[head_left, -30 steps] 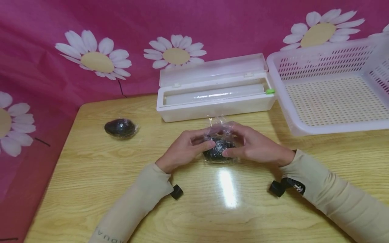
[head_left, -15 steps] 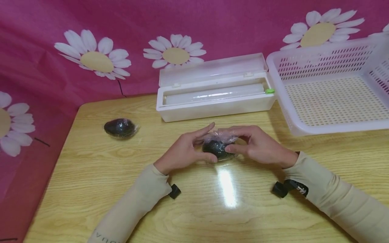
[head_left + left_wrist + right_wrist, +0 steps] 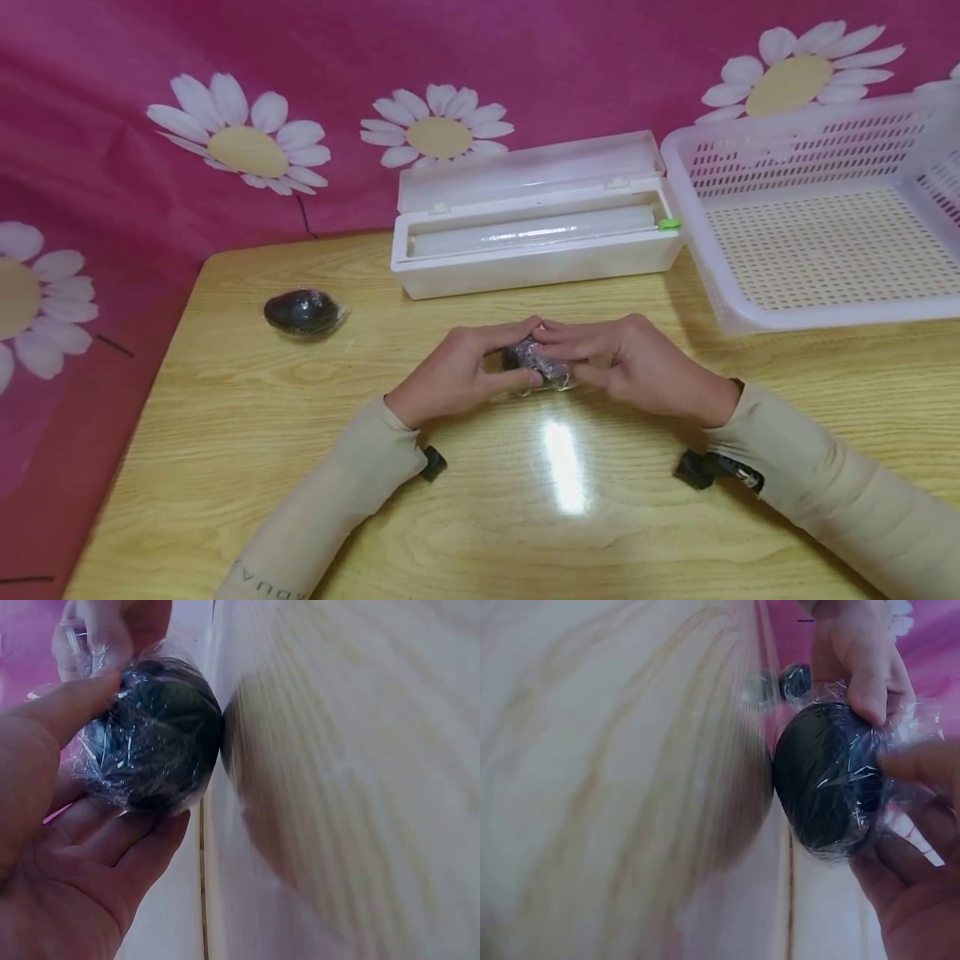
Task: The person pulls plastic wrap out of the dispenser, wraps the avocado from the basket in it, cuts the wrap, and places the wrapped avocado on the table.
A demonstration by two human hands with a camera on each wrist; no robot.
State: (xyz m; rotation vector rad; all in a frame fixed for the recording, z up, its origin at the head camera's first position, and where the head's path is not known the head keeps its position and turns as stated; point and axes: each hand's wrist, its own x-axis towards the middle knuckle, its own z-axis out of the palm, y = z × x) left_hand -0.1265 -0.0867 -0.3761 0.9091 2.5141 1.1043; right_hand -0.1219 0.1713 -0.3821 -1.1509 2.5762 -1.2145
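Observation:
A dark avocado (image 3: 542, 360) in crinkled cling film rests on the table between both hands. My left hand (image 3: 457, 371) holds its left end, with the thumb on the near side and the fingers at the far side. From the right, my right hand (image 3: 637, 362) grips it too, its fingers laid over the film on top. The right wrist view shows the thumb on the wrapped avocado (image 3: 825, 780) and curled fingers behind it. Loose film bunches near the fingers in the left wrist view. Another wrapped avocado (image 3: 303, 313) lies at the table's left.
A white cling film box (image 3: 536, 265) stands with its lid up at the back, showing the film roll (image 3: 540, 232) and a green slider (image 3: 669, 223). Right of it sits a white perforated basket (image 3: 825, 321). A pink flowered cloth (image 3: 555, 67) hangs behind the wooden table (image 3: 300, 450).
The film that stood up above the avocado now lies down against it. The left fingers lifted off, then came back around it. My right fingers have moved over the top.

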